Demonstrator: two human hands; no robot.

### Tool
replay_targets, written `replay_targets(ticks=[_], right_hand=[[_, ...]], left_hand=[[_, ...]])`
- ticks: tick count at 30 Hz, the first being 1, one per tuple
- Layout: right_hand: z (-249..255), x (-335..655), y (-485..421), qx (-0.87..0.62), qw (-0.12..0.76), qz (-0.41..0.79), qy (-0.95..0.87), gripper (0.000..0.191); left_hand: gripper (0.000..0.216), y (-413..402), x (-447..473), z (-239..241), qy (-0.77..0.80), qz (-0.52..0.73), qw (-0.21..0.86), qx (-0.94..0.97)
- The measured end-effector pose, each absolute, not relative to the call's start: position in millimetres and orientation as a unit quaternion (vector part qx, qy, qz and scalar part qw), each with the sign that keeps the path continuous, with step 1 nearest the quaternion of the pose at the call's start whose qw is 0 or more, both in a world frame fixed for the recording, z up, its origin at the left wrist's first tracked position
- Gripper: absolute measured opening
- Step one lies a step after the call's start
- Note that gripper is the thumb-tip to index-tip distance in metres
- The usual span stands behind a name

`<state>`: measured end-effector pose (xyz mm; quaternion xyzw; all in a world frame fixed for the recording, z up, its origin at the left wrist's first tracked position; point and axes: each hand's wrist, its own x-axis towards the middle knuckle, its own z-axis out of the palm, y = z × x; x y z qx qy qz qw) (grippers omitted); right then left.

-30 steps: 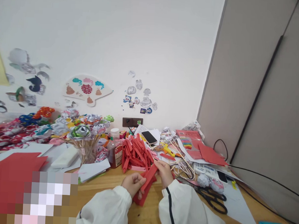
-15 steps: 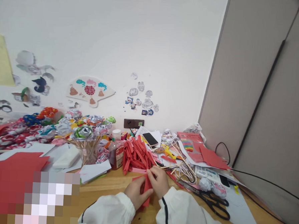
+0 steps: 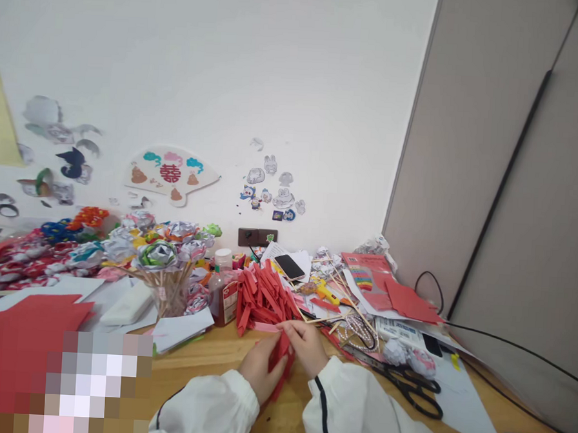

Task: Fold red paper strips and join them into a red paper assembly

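Observation:
Between my two hands, low over the wooden table, is a piece of red paper, partly hidden by my fingers. My left hand is closed around its left side, thumb across the front. The fingers of my right hand pinch the paper's upper right part. Just behind my hands lies a heap of folded red paper strips. A pair of black-handled scissors rests to the right of my right sleeve.
A bottle of reddish-brown liquid and a holder of sticks with paper flowers stand at left. Behind are a phone and a yellow glue gun. Red sheets lie far left, and cables run at right.
The red paper has turned and bunched between my hands, its lower end now slanting down to the left. My right fingers have shifted slightly along its top edge.

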<state>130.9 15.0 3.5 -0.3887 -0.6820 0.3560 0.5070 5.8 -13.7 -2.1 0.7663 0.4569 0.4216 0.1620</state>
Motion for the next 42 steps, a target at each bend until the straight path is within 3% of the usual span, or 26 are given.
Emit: replay_targets(ticks=[7, 16, 24, 31, 37, 42], right_hand=[[6.0, 134.3, 15.7, -0.321, 0.505, 0.486, -0.637, 0.045], [0.7, 129.7, 18.4, -0.263, 0.513, 0.592, -0.563, 0.042], [-0.1, 132.8, 17.6, -0.271, 0.460, 0.597, -0.599, 0.035], [2.4, 138.2, 20.1, -0.310, 0.462, 0.547, -0.625, 0.036], [4.8, 137.0, 16.9, -0.286, 0.455, 0.529, -0.657, 0.033], [-1.8, 136.2, 22.1, -0.312, 0.459, 0.523, -0.647, 0.031]], left_hand=[[0.033, -16.3, 5.5, 11.0, 0.423, 0.433, 0.245, 0.757], [0.029, -6.3, -1.3, 1.4, 0.436, 0.473, 0.210, 0.736], [0.017, -6.1, -2.5, 4.6, 0.469, 0.441, 0.251, 0.723], [0.024, -8.2, 0.9, 7.8, 0.458, 0.466, 0.266, 0.709], [0.033, -6.9, 5.7, 2.4, 0.426, 0.483, 0.411, 0.645], [0.023, -1.2, -1.4, -2.9, 0.450, 0.494, 0.316, 0.673]])
